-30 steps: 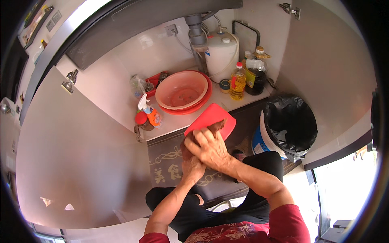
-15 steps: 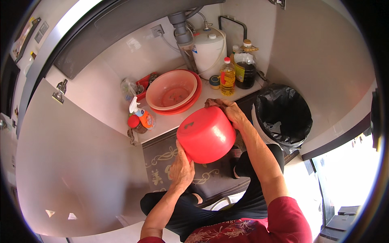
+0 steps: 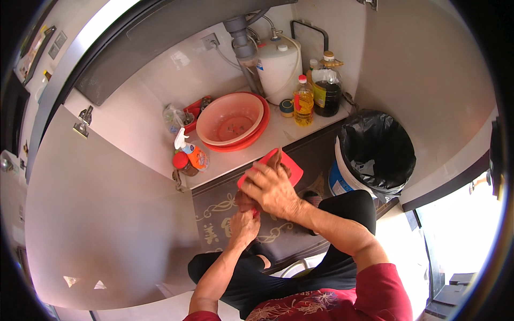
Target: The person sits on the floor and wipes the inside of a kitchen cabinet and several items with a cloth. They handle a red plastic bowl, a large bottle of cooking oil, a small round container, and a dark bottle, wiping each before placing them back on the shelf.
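My left hand (image 3: 245, 229) is closed round the handle of a red plastic water dipper (image 3: 292, 167), held up over the dark mat. Across the dipper lies my right hand (image 3: 273, 192), its fingers curled over a brown cloth (image 3: 244, 201) pressed against the red plastic. Folds of the cloth stick out above and below the hand. Most of the dipper is hidden behind the right hand and the cloth.
Inside the opened cabinet stand stacked basins (image 3: 230, 120), a spray bottle (image 3: 196, 155), a red-lidded jar (image 3: 184, 162), an oil bottle (image 3: 303, 102), a large dark bottle (image 3: 327, 91) and a white tank (image 3: 279, 69). A black-lined bin (image 3: 375, 152) is at right. Cabinet doors (image 3: 101, 214) flank me.
The dipper has turned and tilted, so its broad side and base no longer show. My right hand has moved from its far edge down and left across it with the cloth.
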{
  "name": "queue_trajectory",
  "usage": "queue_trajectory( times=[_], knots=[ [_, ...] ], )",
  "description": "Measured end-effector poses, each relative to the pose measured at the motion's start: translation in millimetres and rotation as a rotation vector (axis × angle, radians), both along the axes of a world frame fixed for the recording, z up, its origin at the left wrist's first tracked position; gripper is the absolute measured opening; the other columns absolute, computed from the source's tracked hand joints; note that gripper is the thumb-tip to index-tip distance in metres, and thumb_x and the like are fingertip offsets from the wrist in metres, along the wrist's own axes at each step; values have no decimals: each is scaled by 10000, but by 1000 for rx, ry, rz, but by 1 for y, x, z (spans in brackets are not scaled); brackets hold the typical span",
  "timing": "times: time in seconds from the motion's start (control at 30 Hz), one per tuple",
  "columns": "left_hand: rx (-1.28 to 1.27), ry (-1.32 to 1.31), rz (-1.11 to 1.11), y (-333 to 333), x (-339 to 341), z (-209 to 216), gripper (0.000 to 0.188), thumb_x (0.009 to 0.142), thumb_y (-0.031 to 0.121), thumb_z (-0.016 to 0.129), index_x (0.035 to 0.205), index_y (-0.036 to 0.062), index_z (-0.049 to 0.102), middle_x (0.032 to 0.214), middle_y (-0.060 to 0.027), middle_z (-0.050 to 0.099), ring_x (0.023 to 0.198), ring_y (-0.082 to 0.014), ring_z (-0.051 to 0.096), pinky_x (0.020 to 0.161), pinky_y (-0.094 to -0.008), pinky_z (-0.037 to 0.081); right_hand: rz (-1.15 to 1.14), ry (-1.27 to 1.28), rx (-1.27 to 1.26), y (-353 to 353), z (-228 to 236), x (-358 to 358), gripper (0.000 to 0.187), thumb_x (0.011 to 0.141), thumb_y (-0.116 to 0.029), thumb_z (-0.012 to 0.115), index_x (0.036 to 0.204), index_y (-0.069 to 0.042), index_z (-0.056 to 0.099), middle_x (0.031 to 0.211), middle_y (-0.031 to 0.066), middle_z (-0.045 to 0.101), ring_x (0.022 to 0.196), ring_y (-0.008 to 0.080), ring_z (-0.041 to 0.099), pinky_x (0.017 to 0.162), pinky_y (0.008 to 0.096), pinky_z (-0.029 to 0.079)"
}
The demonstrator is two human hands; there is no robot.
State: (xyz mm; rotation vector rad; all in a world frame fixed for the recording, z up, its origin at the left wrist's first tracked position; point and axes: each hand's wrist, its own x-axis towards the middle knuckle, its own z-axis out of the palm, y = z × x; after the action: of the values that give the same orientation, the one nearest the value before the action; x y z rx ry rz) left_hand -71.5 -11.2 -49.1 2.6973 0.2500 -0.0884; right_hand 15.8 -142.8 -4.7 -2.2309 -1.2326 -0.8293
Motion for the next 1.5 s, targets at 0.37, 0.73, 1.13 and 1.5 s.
queue_trajectory(
  times=[0.37, 0.73, 1.13, 1.5],
  knots=[
    [-546, -232, -224, 17, -18, 5, 731, 756, 194, 737, 1339, 48, 323, 968, -111, 642, 874, -253, 629, 779, -346, 495, 389, 1371, 169, -71, 12, 89, 333, 745, -145, 527, 1044, -28, 613, 956, 115, 658, 885, 195, 607, 819, 295, 467],
    [-1427, 217, -185, 4, -11, 27, 415, 840, 383, 644, 1010, 40, 484, 705, -73, 530, 578, -160, 523, 521, -294, 445, 535, 1615, 869, -70, -38, 75, 305, 921, -101, 440, 1180, 29, 535, 1127, 106, 609, 1018, 213, 592, 890, 339, 480],
    [-1936, 85, 218, -19, 31, 30, 515, 828, 526, 585, 1026, 56, 514, 860, -48, 541, 570, -135, 507, 451, -280, 431, 554, 1669, 1580, -16, -18, 50, 372, 931, -227, 457, 1284, -109, 443, 1284, 27, 501, 1169, 200, 480, 974, 380, 384],
    [-1754, -309, 48, -8, 60, -9, 588, 893, 493, 416, 1213, 4, 486, 1182, -104, 561, 1094, -214, 521, 977, -355, 383, -7, 1350, 498, 18, -37, -9, 342, 859, -214, 536, 1087, 39, 518, 1019, 210, 604, 970, 294, 587, 803, 338, 464]
  ],
)
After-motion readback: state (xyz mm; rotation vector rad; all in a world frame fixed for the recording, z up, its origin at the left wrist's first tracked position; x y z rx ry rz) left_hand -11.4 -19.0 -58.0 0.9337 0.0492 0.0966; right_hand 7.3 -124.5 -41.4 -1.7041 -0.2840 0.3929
